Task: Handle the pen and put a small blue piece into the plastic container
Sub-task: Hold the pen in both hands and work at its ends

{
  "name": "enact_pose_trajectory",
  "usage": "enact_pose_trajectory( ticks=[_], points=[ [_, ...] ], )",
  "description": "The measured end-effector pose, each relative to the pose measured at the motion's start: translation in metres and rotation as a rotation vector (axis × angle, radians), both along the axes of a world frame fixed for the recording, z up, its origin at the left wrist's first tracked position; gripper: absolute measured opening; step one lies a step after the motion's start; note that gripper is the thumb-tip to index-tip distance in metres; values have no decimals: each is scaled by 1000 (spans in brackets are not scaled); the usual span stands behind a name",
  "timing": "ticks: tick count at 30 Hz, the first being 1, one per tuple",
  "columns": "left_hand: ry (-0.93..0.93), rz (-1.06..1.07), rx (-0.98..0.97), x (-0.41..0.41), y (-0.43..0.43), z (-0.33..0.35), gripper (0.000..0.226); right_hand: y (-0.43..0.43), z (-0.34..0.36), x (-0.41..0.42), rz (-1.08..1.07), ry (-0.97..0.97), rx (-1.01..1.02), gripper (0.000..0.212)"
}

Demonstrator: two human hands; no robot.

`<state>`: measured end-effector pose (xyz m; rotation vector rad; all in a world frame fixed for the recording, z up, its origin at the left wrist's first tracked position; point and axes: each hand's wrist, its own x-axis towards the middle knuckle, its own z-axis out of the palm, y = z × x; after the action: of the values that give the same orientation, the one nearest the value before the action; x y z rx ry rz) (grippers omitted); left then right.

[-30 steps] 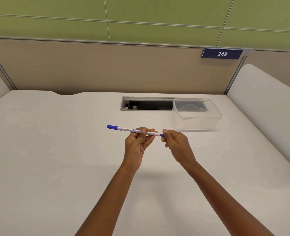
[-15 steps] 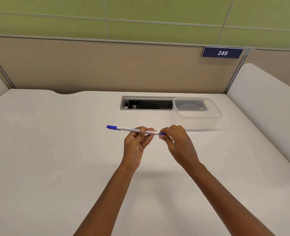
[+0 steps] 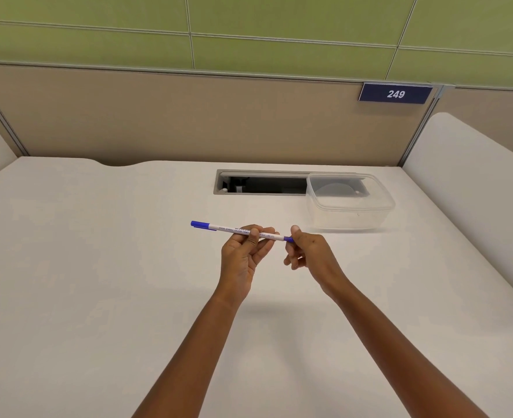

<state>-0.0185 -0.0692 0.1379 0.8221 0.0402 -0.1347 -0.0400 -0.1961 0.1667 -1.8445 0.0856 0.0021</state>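
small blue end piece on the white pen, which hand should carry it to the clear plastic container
Right. The right hand already pinches the small blue end piece and is nearer the clear plastic container; the left hand holds the white pen.

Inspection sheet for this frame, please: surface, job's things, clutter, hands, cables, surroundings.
Surface: white desk, with a recessed cable slot at the back.
Job's things: pen held level above the desk; clear plastic container, open, appears empty.
Clutter: nothing seen.
Hands: left hand grips the pen's barrel; right hand pinches its blue end piece.
Cables: nothing clearly seen.
Surroundings: beige partition, sign reading 249.
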Motion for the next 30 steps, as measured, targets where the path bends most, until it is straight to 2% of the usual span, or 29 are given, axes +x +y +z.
enact_pose_trajectory(
  ticks=[2, 6, 13, 17, 20, 23, 25, 29, 30],
  points=[
    [9, 13, 1, 0, 1, 0, 17, -2, -2, 0, -3, -46, -110, 46],
    [39, 39, -11, 0, 6, -1, 17, -7, -5, -3, 26, -245, -446, 10],
    [56, 50, -20, -1, 5, -2, 17, -5, -7, -2, 25, -476, -765, 12],
    [58, 46, -28, 0, 5, -1, 17, -4, -4, -4, 44, -564, -826, 11],
    [47, 37, -33, 0, 4, 0, 17, -4, -4, -4, 43, -532, -783, 12],
    [32, 25, -20, 0, 4, 0, 17, -2, -5, -5, 47, -414, -641, 25],
    [29, 19, -18, 0, 4, -1, 17, 0, -4, -4, 43, -301, -497, 34],
    [26, 15, -19, -1, 2, -1, 18, 4, -1, 0, 16, -61, -77, 49],
    [26, 17, -17, -1, 2, -1, 18, 4, 0, 0, 19, -22, -41, 51]
  ],
)
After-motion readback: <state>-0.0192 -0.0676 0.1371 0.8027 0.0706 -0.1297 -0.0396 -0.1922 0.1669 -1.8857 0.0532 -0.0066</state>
